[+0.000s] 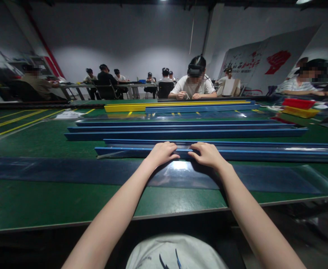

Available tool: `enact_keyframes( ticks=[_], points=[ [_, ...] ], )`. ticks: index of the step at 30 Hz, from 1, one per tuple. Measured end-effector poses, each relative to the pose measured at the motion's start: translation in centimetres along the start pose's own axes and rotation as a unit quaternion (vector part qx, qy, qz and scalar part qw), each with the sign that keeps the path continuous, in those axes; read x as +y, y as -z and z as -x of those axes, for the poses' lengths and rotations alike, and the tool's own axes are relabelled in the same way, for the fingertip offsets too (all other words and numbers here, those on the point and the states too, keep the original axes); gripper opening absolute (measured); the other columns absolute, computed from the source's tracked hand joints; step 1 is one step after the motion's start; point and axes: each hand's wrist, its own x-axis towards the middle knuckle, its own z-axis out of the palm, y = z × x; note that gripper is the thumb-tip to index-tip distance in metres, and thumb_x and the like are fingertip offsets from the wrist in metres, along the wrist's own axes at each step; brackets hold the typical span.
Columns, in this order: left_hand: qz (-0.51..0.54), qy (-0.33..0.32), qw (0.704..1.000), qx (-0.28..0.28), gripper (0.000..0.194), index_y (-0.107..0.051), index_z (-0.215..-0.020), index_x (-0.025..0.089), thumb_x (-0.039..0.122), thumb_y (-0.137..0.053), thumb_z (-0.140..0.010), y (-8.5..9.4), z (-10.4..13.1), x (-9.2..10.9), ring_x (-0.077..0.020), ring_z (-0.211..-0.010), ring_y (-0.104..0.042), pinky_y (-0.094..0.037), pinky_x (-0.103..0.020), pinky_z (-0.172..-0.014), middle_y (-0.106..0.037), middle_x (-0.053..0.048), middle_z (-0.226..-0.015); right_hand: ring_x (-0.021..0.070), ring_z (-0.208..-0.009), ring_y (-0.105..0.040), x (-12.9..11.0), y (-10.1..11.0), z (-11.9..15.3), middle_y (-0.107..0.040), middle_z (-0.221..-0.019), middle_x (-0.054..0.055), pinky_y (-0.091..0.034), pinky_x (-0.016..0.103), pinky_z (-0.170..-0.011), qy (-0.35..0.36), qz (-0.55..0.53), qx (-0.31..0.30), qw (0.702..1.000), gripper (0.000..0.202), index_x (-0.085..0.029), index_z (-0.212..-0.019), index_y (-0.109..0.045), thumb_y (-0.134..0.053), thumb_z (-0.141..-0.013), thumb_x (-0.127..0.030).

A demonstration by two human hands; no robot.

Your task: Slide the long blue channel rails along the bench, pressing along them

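A long blue channel strip (pixel 264 154) lies across the green table in front of me. My left hand (pixel 164 152) grips its near wall, thumb on my side and fingers over the top. A short way to the right, my right hand (pixel 205 153) clasps the same wall in the same manner. Both hands are closed, and the fingertips inside the channel are partly hidden. Between the strip and the table's front edge lies a long, flat sheet of clear plastic film (pixel 76 172), passing under my forearms.
Beyond are more blue channel strips (pixel 180 133) and a yellow strip (pixel 124 108). Red (pixel 298 103) and yellow trays (pixel 301 111) stand at the right. White paper (pixel 70 114) lies at the left. A person (pixel 194 84) sits opposite; others sit farther back.
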Motion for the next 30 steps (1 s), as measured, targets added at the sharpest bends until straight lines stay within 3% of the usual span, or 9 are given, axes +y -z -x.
enact_keyframes(
  ticks=[8, 30],
  points=[
    [0.002, 0.007, 1.000, 0.005, 0.030, -0.056, -0.100, 0.020, 0.043, -0.049, -0.082, -0.27, 0.03, -0.10, -0.0171, -0.096, -0.056, -0.042, -0.026, -0.080, -0.063, -0.004, -0.098, 0.0190, -0.099, -0.054, 0.22, -0.16, -0.04, -0.064, -0.105, 0.006, -0.038, 0.027, -0.080, 0.006, -0.047, 0.012, 0.999, 0.035, -0.020, -0.104, -0.062, -0.044, -0.081, -0.040],
    [0.000, 0.031, 1.000, -0.003, 0.031, -0.058, -0.100, 0.023, 0.045, -0.047, -0.082, -0.15, 0.00, 0.01, -0.0171, -0.093, -0.058, -0.042, -0.024, -0.075, -0.064, -0.004, -0.098, 0.0189, -0.102, -0.054, 0.10, -0.01, 0.10, -0.062, -0.108, 0.006, -0.041, 0.029, -0.082, 0.014, -0.051, 0.025, 0.998, 0.036, -0.020, -0.106, -0.062, -0.045, -0.081, -0.039]
  ],
)
